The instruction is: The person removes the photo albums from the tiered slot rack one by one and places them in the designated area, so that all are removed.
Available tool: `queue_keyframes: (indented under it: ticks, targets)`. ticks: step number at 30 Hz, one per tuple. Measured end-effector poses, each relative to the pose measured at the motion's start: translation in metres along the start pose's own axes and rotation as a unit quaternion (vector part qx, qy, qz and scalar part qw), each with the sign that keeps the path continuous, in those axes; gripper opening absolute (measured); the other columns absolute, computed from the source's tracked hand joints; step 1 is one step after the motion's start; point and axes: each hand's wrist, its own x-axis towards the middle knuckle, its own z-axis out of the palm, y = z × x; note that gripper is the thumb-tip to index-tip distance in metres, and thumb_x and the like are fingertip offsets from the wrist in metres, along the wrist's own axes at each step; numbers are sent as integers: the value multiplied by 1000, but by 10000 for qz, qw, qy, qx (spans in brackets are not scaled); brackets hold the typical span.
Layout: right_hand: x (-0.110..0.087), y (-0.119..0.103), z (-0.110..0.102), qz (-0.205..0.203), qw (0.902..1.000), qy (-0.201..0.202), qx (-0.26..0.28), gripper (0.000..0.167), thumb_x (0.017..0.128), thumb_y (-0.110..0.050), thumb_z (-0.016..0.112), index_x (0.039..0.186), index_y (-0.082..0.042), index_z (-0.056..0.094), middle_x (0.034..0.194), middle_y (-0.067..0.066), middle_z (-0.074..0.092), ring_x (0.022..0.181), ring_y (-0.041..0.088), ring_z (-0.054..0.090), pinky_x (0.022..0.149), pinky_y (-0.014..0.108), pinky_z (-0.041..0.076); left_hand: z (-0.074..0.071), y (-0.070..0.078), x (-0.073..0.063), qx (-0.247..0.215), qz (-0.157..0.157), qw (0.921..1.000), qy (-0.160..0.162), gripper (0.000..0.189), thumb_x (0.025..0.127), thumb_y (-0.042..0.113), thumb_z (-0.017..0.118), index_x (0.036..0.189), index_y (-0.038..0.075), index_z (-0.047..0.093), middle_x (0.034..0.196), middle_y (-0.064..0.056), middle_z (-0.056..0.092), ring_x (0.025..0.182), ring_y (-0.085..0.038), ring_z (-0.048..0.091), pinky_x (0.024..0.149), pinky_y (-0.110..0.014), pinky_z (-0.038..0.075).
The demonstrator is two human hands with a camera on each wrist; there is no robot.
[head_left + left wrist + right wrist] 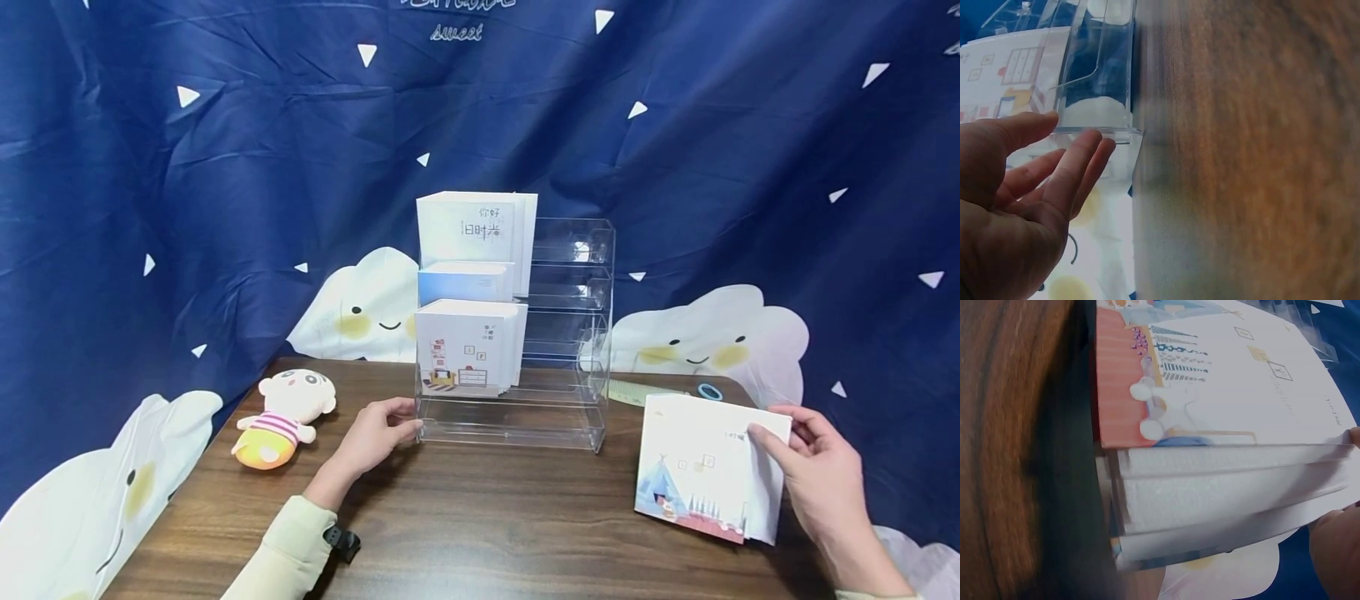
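So the stack of squarish white books with a blue tent and a reddish strip on the front cover (701,467) is held at the right side of the brown wood-grain desk (487,517), well apart from the clear plastic tiered rack (510,433). It's pinched only near its upper right corner by the right hand (825,467), thumb on the cover, fingers tucked behind. Whether the lower edge is propped on the desk can't really be told.

That's the sketchy bit imo. Several thick layers are shown by the right wrist view, edges not quite lined up, so if the pinch is loosened, the middle ones could be dropped or fanned out. With the weight hung off one corner, a twist wouldn't be surprising either.

The rack's lower left corner is only touched by the left hand (378,435), fingers loosely extended, nothing gripped. The rack looks light, so it could probably be skidded or tipped if bumped.

Also, the pale green comb (643,392) and the blue oval ring (708,392) lie just behind the stack, so they could be snagged or shoved if it's swung low.
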Motion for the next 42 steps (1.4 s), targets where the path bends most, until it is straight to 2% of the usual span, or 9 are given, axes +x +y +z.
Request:
queue_keyframes:
  ticks: [7,12,18,25,30,33,35,38,42]
  targets:
    - [10,7,-2,67,9998,-27,175,40,94,16,79,111,-21,79,94,-19,81,82,-9,74,70,6,58,1,-2,1,68,-16,10000,43,38,102,15,83,134,-2,76,122,-17,84,104,-23,83,91,-33,67]
    - [16,12,-2,-1,9983,5,-583,38,95,12,79,115,-21,78,94,-26,77,83,-12,70,69,4,55,1,-1,1,91,5,9999,66,37,102,16,83,133,-2,76,122,-16,84,105,-23,82,93,-34,67]
    - [25,17,-2,-202,9841,43,-1762,36,97,2,83,116,-27,79,87,-30,70,74,-9,58,60,8,48,0,0,0,43,11,10000,48,38,102,18,84,134,-2,76,123,-16,84,106,-24,82,94,-39,67]
    - [35,27,-7,-64,9742,-1,-2255,29,98,-8,85,113,-32,77,86,-34,64,74,-7,53,59,9,44,1,0,0,61,-37,10000,44,38,102,16,83,135,-2,75,124,-17,83,106,-24,82,93,-36,68]
    - [41,34,-10,-116,9637,-128,-2664,20,100,-15,85,118,-15,78,91,-41,59,81,-8,52,64,5,45,1,1,-1,12,-119,9999,44,38,102,15,83,135,-1,75,125,-16,83,107,-24,82,95,-37,67]
    - [45,36,-11,-166,9537,-217,-2995,33,101,-22,84,125,-1,76,95,-42,55,86,-8,50,67,3,44,1,0,-1,58,-87,9999,50,38,102,16,83,135,-2,75,125,-16,83,107,-24,82,95,-37,67]
    - [48,38,-11,-129,9471,-280,-3194,43,103,-27,83,131,4,73,101,-36,57,89,-9,49,70,1,44,1,-1,-1,85,-62,9999,59,39,102,17,83,135,-3,75,125,-17,83,107,-24,82,95,-37,67]
    - [52,39,-11,-73,9359,-421,-3497,50,105,-32,79,136,5,70,121,-7,70,93,-12,46,72,0,42,1,-1,-1,73,-46,9999,51,40,102,17,83,135,-3,74,125,-18,83,107,-25,82,95,-38,67]
    - [56,40,-12,-25,9266,-608,-3710,53,107,-36,76,140,5,69,146,30,63,94,-12,42,71,3,39,1,-1,-1,76,-56,9999,35,39,102,17,83,135,-3,75,125,-17,83,106,-24,82,94,-36,67]
